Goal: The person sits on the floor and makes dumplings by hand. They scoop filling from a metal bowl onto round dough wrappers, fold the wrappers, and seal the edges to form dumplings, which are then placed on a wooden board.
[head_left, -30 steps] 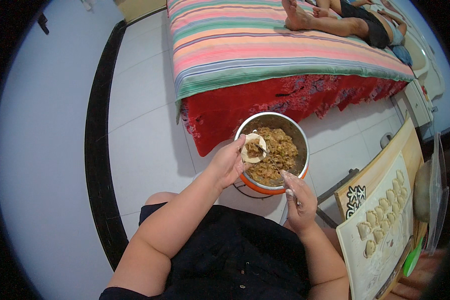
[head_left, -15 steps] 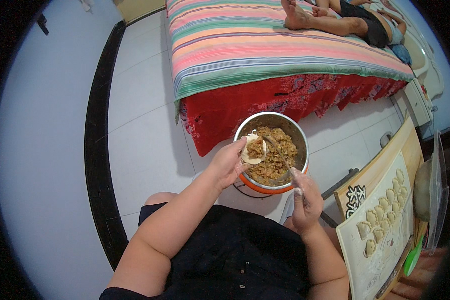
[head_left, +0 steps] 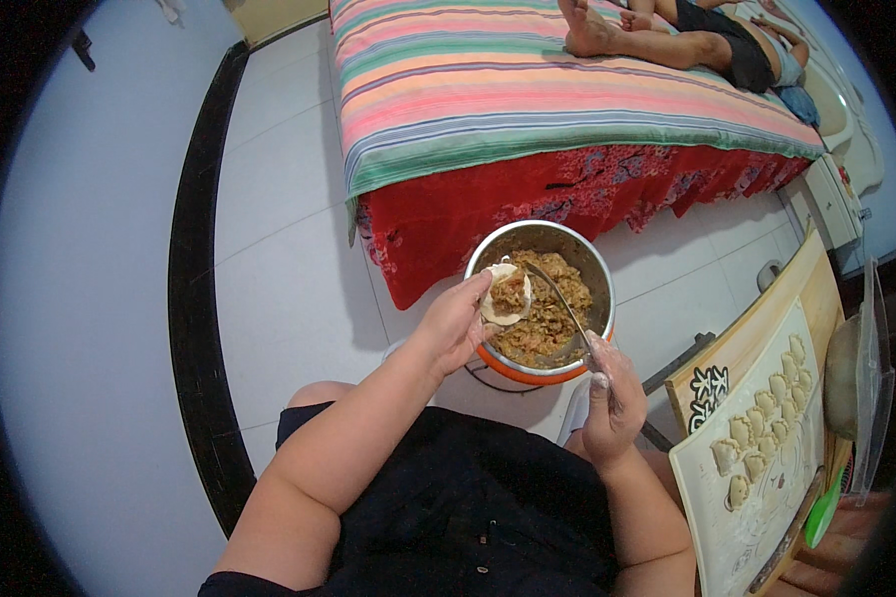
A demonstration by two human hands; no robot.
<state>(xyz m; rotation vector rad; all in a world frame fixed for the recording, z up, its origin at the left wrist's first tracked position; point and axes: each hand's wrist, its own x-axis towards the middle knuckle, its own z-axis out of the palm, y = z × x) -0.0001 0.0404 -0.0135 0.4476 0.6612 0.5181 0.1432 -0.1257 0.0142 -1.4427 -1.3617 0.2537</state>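
Observation:
A round, pale dumpling wrapper (head_left: 500,316) with a mound of brown minced filling (head_left: 509,295) on it lies in my left hand (head_left: 455,323), the fingers and thumb curled about its edge. Below it is a metal bowl (head_left: 608,274), its rim shiny, with more chunky filling (head_left: 540,336) inside. My right hand (head_left: 613,398), dusted with flour, is closed on the handle of a metal spoon (head_left: 570,304). The spoon slants over the bowl, its far end just right of the wrapper; the wrapper's edge partly hides that end.
On the right, a wooden table (head_left: 811,274) bears a white board (head_left: 702,478) with several shaped dumplings (head_left: 764,403) and a green-handled tool (head_left: 823,512). An orange support (head_left: 533,378) is under the bowl. Beyond stands a striped bed (head_left: 488,109), where another person's legs (head_left: 657,48) rest.
My right hand has shifted slightly right and the spoon has tilted with it, its far end drawing a little away from the filling in the wrapper. My left hand stays in place.

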